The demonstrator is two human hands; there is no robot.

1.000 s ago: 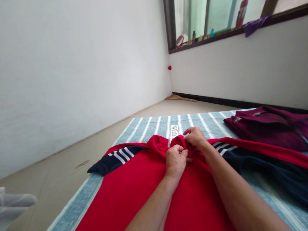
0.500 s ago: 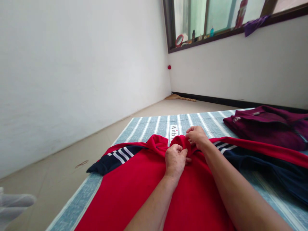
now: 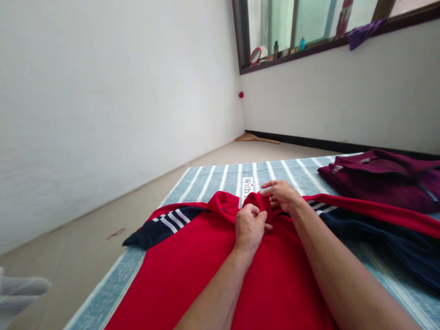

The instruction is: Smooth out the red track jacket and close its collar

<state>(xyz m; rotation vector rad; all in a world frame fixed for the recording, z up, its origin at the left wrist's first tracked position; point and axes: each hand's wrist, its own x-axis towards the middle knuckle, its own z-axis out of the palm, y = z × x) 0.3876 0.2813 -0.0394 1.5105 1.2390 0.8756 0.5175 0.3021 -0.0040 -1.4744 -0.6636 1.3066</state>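
A red jacket with navy, white-striped sleeve panels lies spread over a blue striped cloth. Its collar is bunched up at the top, near the middle of the view. My left hand is closed, thumb and fingers pinching the fabric at the collar's base. Just right of and beyond it, my right hand has its fingers apart, the fingertips at the collar's right edge. What lies under the left fingers is hidden.
A folded maroon garment lies at the right on the striped cloth. Beyond are a floor with a straw broom, white walls and a window sill holding a small round mirror, bottles and a purple cloth.
My right hand's fingers have loosened from a pinch and stretched out toward the left over the collar. The left hand keeps its pinch in nearly the same place.
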